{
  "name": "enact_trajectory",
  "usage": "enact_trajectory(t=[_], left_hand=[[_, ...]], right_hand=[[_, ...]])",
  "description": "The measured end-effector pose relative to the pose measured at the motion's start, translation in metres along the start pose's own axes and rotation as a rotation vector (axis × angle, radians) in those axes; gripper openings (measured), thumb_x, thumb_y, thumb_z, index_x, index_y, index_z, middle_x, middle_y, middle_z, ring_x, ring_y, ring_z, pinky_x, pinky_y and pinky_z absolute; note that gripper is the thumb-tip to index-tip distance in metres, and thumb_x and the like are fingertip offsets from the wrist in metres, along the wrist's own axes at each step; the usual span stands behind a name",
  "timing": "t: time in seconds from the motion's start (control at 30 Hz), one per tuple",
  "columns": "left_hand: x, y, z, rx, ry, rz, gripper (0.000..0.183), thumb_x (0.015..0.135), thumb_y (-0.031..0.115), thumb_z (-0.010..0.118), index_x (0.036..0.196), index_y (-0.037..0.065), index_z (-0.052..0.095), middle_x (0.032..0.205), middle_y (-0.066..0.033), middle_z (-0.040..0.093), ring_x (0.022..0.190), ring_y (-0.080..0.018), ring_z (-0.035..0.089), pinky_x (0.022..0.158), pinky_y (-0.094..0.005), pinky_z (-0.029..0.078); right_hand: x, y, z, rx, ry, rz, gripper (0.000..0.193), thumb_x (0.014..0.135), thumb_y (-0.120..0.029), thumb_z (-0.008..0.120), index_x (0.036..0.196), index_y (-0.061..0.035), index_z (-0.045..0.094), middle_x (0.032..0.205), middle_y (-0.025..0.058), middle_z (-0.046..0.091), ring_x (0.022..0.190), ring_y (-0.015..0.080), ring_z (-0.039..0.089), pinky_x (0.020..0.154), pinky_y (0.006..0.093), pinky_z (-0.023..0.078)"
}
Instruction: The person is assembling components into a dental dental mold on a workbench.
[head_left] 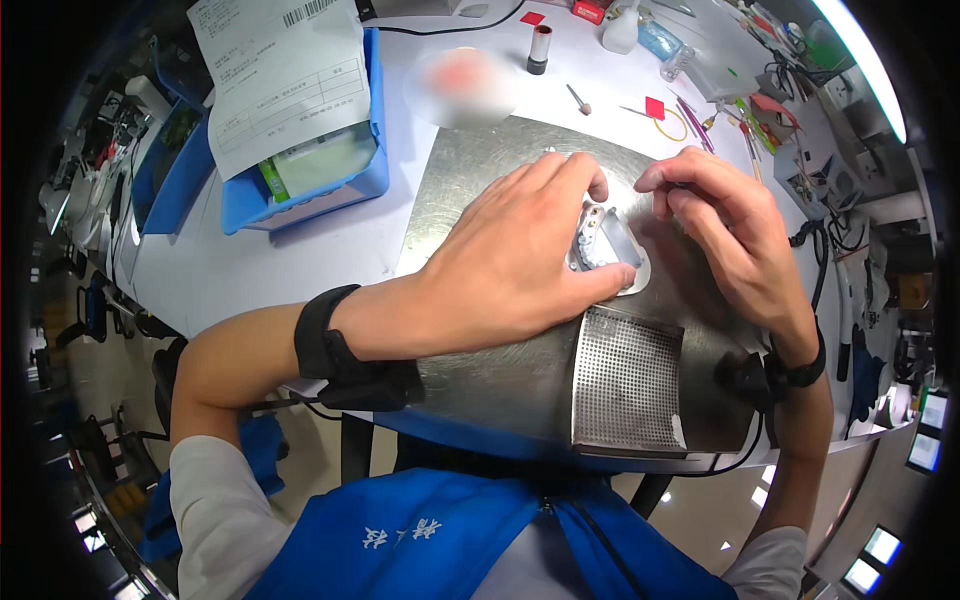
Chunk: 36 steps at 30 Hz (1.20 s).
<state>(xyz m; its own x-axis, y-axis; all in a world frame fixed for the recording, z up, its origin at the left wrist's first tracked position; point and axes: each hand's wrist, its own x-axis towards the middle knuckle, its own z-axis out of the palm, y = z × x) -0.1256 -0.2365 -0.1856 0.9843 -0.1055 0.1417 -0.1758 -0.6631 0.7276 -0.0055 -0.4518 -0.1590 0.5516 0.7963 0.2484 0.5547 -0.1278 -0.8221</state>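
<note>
Left hand [510,255] fingers clamp the small metal part [605,250]; right hand [725,225] fingers pinched together beside it.

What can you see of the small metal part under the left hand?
The metal part is a small, flat, silvery piece with a rounded pale rim and a darker grey middle; a few tiny screws or studs show along its upper left edge. It lies flat on the brushed steel plate, just above the perforated tray. The left hand covers its left side, forefinger and thumb pinning it. The right hand is close by on its right, apparently not touching it.
</note>
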Motion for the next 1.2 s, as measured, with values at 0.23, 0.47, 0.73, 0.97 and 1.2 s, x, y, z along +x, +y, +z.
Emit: enact_trajectory(t=[0.23,0.47,0.73,0.97,1.2], left_hand=[[0.003,-0.021,-0.007,-0.329,-0.104,0.023,0.069,0.088,0.018,0.086,0.146,0.007,0.051,0.125,-0.0067,0.064,0.114,-0.0162,0.056,0.097,-0.0319,0.044],[0.005,-0.030,-0.002,-0.265,-0.030,0.097,0.064,0.089,0.014,0.085,0.143,0.006,0.054,0.124,-0.0068,0.066,0.111,-0.0172,0.060,0.097,-0.0331,0.045],[0.006,-0.031,0.000,-0.089,0.041,0.288,0.044,0.083,0.006,0.080,0.124,-0.001,0.065,0.114,-0.0169,0.066,0.109,-0.0329,0.064,0.099,-0.0397,0.050],[0.010,-0.039,-0.007,-0.186,-0.054,0.256,0.042,0.078,0.000,0.071,0.120,-0.002,0.066,0.111,-0.0150,0.067,0.104,-0.0275,0.065,0.098,-0.0359,0.051],[0.010,-0.044,-0.019,-0.283,-0.162,0.251,0.050,0.078,0.002,0.074,0.128,-0.002,0.067,0.118,-0.0137,0.069,0.114,-0.0277,0.065,0.102,-0.0364,0.049]], right_hand=[[-0.001,-0.001,0.006,-0.367,-0.174,-0.022,0.023,0.093,-0.010,0.076,0.114,-0.0012,0.075,0.089,0.0119,0.060,0.075,0.0222,0.062,0.067,0.0356,0.049],[0.006,0.000,0.015,-0.480,-0.079,0.035,0.018,0.087,-0.001,0.080,0.105,0.0003,0.078,0.090,0.0076,0.069,0.075,0.0164,0.063,0.067,0.0304,0.049],[0.005,-0.006,0.017,-0.480,-0.022,0.051,0.017,0.086,0.004,0.080,0.102,-0.0013,0.077,0.093,0.0063,0.072,0.076,0.0153,0.061,0.070,0.0302,0.050],[0.012,0.001,0.006,0.210,0.054,0.173,0.029,0.110,-0.005,0.056,0.133,0.0095,0.064,0.116,0.0175,0.075,0.107,0.0221,0.074,0.102,0.0364,0.057],[0.004,0.003,0.008,0.081,0.071,0.118,0.021,0.106,0.000,0.064,0.125,0.0082,0.063,0.109,0.0183,0.076,0.103,0.0237,0.077,0.093,0.0346,0.062]])
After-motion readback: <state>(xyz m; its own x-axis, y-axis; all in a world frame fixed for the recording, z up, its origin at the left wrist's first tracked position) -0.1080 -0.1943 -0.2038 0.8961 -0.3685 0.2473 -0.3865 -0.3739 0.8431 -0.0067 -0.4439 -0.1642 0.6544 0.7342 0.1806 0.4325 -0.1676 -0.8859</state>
